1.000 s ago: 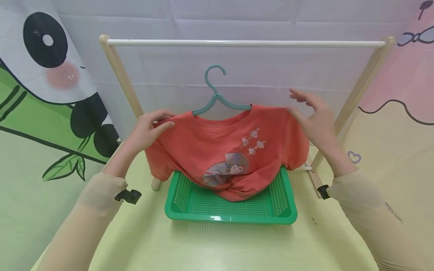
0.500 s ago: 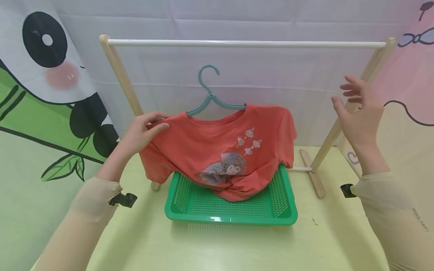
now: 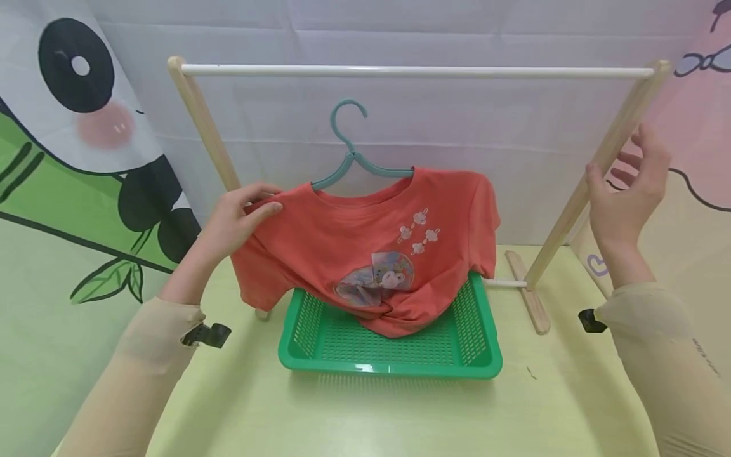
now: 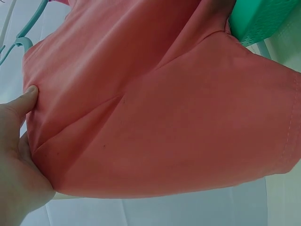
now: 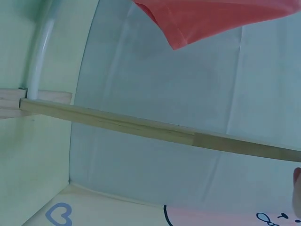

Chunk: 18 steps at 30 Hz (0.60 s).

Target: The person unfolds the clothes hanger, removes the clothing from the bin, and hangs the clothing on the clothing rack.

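A red T-shirt [image 3: 445, 273] with a patchwork print hangs on a teal hanger [image 3: 381, 170]; the hanger's arms go in at the neckline and its hook stands up free. Between thumb and fingers my left hand [image 3: 231, 222] pinches the shirt's left shoulder. The left wrist view shows the thumb [image 4: 29, 96] on the front of the cloth, with other fingers hidden behind it. Away from the shirt, my right hand [image 3: 631, 190] is beside the rack's right wooden post [image 3: 591, 171], fingers loosely bent and holding nothing. Only a fingertip sliver shows in the right wrist view.
The rack's white rail [image 3: 411, 72] runs across above the hanger hook. Beneath the shirt, a green basket [image 3: 388, 369] stands on the pale yellow table [image 3: 365, 419]. A wooden foot [image 3: 528, 292] supports the right post. Printed cloth hangs behind and at both sides.
My right hand has left the shirt's right shoulder and moved right to the post. The shirt and hanger have shifted slightly left and up in my left hand.
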Available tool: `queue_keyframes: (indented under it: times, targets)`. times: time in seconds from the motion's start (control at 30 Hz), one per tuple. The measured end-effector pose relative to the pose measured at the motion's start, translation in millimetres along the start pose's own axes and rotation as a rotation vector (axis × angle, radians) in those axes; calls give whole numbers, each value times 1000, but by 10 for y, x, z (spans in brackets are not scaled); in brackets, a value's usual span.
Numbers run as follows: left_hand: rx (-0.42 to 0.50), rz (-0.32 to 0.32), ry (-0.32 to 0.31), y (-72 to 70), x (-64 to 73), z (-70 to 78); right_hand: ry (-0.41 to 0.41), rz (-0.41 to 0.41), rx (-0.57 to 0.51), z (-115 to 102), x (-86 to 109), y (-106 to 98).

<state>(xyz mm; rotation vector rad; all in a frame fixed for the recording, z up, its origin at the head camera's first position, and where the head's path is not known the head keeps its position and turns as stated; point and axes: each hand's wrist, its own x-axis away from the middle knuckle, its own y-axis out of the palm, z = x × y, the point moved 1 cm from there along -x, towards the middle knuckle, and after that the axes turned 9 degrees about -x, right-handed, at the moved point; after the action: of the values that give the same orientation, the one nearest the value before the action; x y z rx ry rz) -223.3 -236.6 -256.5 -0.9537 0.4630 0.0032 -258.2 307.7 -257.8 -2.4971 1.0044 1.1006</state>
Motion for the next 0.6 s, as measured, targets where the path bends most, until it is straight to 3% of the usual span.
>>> queue_keyframes:
  times: [0.23, 0.6]
  targets:
    - [2, 17, 0, 7, -21, 16, 92, -16, -32, 115, -27, 44]
    - [15, 35, 12, -27, -66, 43, 80, -31, 20, 396, -70, 35]
